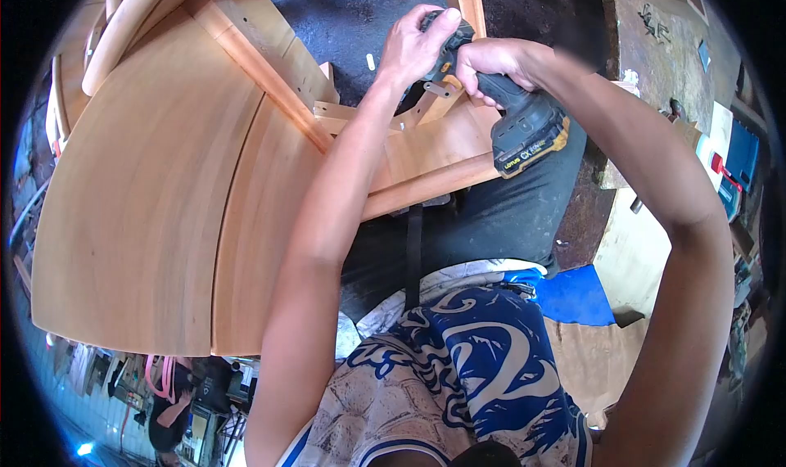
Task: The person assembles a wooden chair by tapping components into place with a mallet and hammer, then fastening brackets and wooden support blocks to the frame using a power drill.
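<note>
A black and yellow cordless drill (528, 127) points up and left over a wooden chair frame (434, 152) across the lap. My right hand (499, 62) is wrapped round its grip, above the battery. My left hand (413, 49) is closed on the front end of the drill, with the thumb on top. Just below this hand, a small metal plate with holes (436, 88) lies near a joint of the frame. The drill's tip is hidden by the left hand.
Large curved wooden panels (147, 197) fill the left side. A worn workbench (663, 66) with small items stands at the upper right. A red-handled tool (725, 172) lies at the far right. Another person (170, 422) is at the lower left, in the background.
</note>
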Tool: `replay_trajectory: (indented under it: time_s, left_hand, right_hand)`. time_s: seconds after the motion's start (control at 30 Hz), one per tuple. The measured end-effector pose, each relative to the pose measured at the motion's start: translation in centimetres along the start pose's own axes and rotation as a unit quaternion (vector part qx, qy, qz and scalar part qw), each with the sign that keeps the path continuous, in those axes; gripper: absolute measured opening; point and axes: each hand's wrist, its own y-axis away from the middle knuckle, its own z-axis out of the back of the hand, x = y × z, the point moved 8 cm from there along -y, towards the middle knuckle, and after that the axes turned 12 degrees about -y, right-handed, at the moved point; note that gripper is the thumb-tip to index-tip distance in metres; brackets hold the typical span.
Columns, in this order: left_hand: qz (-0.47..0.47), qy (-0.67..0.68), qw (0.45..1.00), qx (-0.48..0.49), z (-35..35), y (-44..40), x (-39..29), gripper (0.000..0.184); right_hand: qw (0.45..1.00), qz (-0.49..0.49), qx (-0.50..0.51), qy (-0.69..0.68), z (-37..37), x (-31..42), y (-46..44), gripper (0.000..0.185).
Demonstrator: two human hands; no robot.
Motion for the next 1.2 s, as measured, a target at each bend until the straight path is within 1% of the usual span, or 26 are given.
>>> replay_trajectory:
  time_s: [0.1,0.17,0.23,0.33,0.47,0.53,0.57,0.63,0.77,0.83,0.93,1.07,1.2]
  left_hand:
    - [0.001,-0.008,1.000,-0.013,0.3,-0.2,0.0,0.058]
    - [0.009,-0.002,1.000,0.001,0.1,-0.2,0.2,0.057]
    - [0.019,0.006,1.000,0.009,0.0,0.1,0.1,0.056]
    - [0.006,0.011,1.000,0.009,0.1,0.1,-0.4,0.056]
    - [0.009,0.014,1.000,0.004,0.1,0.3,-0.3,0.055]
    - [0.005,-0.008,1.000,-0.007,0.3,0.4,-0.3,0.054]
    - [0.004,-0.008,1.000,-0.007,0.3,0.4,-0.2,0.054]
    - [0.031,0.014,0.999,-0.010,0.3,0.5,0.5,0.053]
    - [0.049,-0.006,0.998,-0.024,0.9,0.9,0.7,0.053]
    - [0.032,-0.007,0.999,-0.012,0.5,0.6,1.1,0.054]
    - [0.029,0.001,0.999,-0.019,0.3,0.7,1.2,0.055]
    - [0.032,-0.030,0.999,-0.029,1.1,1.2,0.2,0.057]
    - [0.030,-0.034,0.998,-0.039,0.8,1.0,0.6,0.057]
  right_hand:
    - [1.000,-0.006,-0.002,0.009,-0.3,0.3,0.4,0.009]
    - [1.000,-0.010,-0.017,0.005,0.0,0.1,0.4,0.010]
    - [1.000,0.003,0.029,0.005,-0.5,0.0,-0.1,0.011]
    - [1.000,0.006,0.008,0.021,-0.3,0.2,0.3,0.014]
    - [1.000,0.002,0.007,0.020,-0.1,-0.2,-0.4,0.015]
    - [0.999,0.010,0.038,0.033,-0.5,0.1,-0.3,0.016]
    - [0.999,0.010,0.038,0.033,-0.5,0.1,-0.3,0.016]
    - [0.999,0.007,0.024,0.040,-0.8,0.2,-0.1,0.015]
    - [0.998,0.009,0.030,0.049,-0.8,0.3,-0.7,0.016]
    - [0.999,-0.001,0.034,0.035,-0.7,0.1,-0.9,0.017]
    - [0.999,0.002,0.046,0.025,-0.7,0.1,-1.1,0.018]
    - [0.998,0.007,0.036,0.047,-0.8,0.4,-1.0,0.019]
    - [0.998,0.001,0.045,0.050,-0.7,0.2,-1.5,0.018]
